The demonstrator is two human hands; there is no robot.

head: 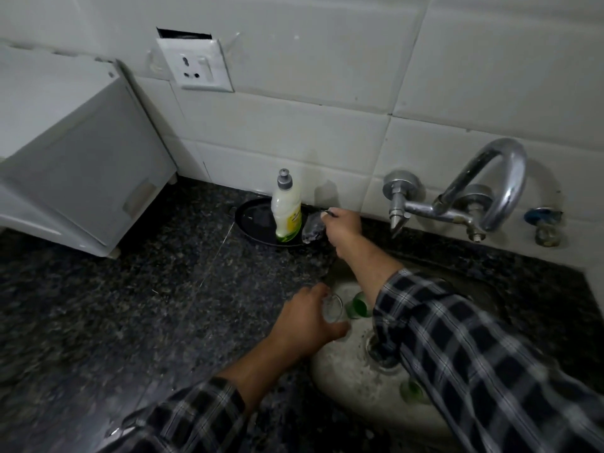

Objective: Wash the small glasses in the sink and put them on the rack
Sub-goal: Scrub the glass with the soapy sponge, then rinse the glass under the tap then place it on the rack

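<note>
Fingers (330, 331) of the left hand (304, 322) are curled round a small clear glass (332, 309), gripping it right at the left edge of the sink (343, 377). The right hand (343, 231) is way over by the wall, fingertips bunched together and pinching a grey scrubber (312, 228) at the right end of a black tray (250, 220). It's pretty blurry there, so I can't tell how many fingers are actually on it. Both arms are in checked sleeves (474, 354), and the right forearm crosses over the sink bowl.

More small glasses are down in the sink. One green glass (358, 305) is just beside the clear one, partly hidden behind the right forearm. A second green glass (412, 391) lies near the front, on the near side of the drain (380, 353).

On the tray, just beside the scrubber, a dish soap bottle (287, 210) stands upright, with a grey cap and yellowish liquid. The tray sits on the dark speckled counter (130, 305), up against the white tiled wall (294, 132). A chrome tap (483, 191) comes out of the wall over the far side of the sink. A wall socket (199, 65) is higher up to the left, and a white boxy appliance (75, 158) sits on the counter at the far left.
</note>
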